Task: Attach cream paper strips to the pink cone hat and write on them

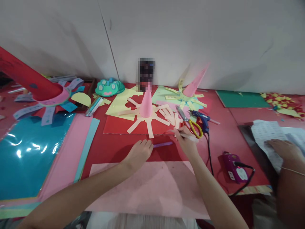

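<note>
A purple strip (163, 144) lies on the red table, its left end under the fingers of my left hand (140, 152), which are pressed together. My right hand (186, 140) is closed around a pale, slim pen-like tool (190, 137), its tip pointing left above the strip. Just beyond my hands stands a pink paper cone (146, 103) with pale strips spread around its base. Loose pale strips (169, 115) lie beside it. Scissors with yellow handles (195, 128) rest past my right hand, next to a blue glue gun (202, 119).
Pink paper (145, 187) lies nearest me. On the left are a blue plastic-covered stack (30, 152) and a red cone (30, 76). A purple power box (234, 167) with a cable sits right. Another person's hand (283, 149) rests on papers at far right.
</note>
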### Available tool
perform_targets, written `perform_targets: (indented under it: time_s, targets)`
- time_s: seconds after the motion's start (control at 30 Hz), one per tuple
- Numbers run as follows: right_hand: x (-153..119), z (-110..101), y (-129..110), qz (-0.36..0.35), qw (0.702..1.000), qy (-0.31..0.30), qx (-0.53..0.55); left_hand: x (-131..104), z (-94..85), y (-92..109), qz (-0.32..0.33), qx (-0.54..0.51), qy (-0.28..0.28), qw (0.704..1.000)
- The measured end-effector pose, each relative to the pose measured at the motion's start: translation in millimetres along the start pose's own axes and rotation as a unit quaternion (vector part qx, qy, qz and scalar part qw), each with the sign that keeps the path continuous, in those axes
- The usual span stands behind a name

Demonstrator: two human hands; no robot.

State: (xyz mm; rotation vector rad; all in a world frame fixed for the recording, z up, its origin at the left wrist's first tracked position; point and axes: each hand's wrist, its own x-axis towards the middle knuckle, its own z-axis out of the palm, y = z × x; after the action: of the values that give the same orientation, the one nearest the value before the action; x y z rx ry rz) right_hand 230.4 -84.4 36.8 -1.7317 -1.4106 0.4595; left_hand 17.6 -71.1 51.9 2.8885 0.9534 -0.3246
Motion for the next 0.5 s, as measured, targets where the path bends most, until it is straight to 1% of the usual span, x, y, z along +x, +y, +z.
perform_targets:
  time_s: [0.03, 0.1, 0.17, 0.2, 0.23, 0.27, 0.3, 0.33, 0.4, 0.43, 0.47, 0.5]
  targets:
    - [-3.0, -0.1, -1.0, -0.004, 1.0, -0.003, 0.017, -1.1, -0.1, 0.3, -0.015, -0.002, 0.01, 1.0]
    - [-9.7, 1.1, -3.5, -0.018, 0.999, -0.029, 0.026, -2.8, -3.0, 2.2, -0.047, -0.033, 0.032, 0.998]
    - [-17.1, 4.4, -8.2, -0.041, 0.997, -0.065, -0.012, -3.1, -9.7, 5.9, -0.072, -0.118, 0.054, 0.989]
    - [-20.9, 7.0, -11.7, -0.057, 0.995, -0.075, -0.044, -2.4, -13.8, 8.4, -0.081, -0.18, 0.058, 0.979]
    - [-24.7, 10.1, -15.7, -0.084, 0.99, -0.078, -0.08, -1.1, -17.8, 11.3, -0.088, -0.253, 0.057, 0.962]
    - [-28.3, 13.7, -20.0, -0.115, 0.984, -0.071, -0.115, 0.7, -21.5, 14.4, -0.093, -0.333, 0.048, 0.937]
    - [-31.3, 17.5, -24.2, -0.14, 0.978, -0.061, -0.145, 3.0, -24.4, 17.7, -0.094, -0.418, 0.036, 0.903]
    - [-33.6, 21.1, -27.6, -0.155, 0.973, -0.049, -0.165, 5.2, -26.7, 20.9, -0.094, -0.506, 0.017, 0.857]
    - [-34.3, 26.0, -30.5, -0.159, 0.971, -0.029, -0.177, 7.8, -30.1, 27.0, -0.103, -0.661, -0.031, 0.743]
    - [-32.3, 26.1, -29.4, -0.15, 0.973, -0.02, -0.173, 7.1, -31.9, 29.7, -0.115, -0.717, -0.06, 0.685]
    - [-28.7, 24.3, -26.8, -0.132, 0.977, -0.006, -0.165, 4.5, -34.1, 32.1, -0.132, -0.757, -0.091, 0.633]
    - [-23.7, 20.3, -23.0, -0.111, 0.982, 0.008, -0.153, 0.1, -36.9, 34.1, -0.146, -0.782, -0.12, 0.593]
